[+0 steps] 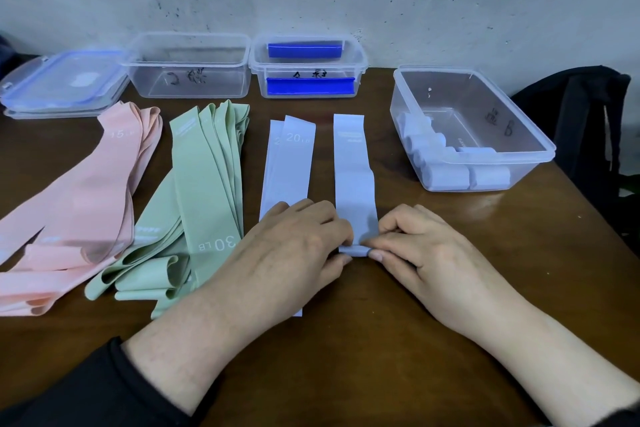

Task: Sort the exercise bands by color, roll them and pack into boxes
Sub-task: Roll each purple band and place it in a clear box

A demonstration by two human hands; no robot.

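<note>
— What are the hands doing?
— The left hand [298, 239] and right hand [415, 239] both pinch the near, just-rolled end of a lavender band [353, 166] lying flat on the table [381, 340].
— And around them?
— Two flat lavender bands [289, 163] just left, rolled ones in the right box [512, 135].

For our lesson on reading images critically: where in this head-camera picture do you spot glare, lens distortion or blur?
Head view: glare shines on the table below the clear box; wide-angle distortion bows the table's far edge and the forearms; the hands and lilac band look sharp, the box handwriting soft.
</note>
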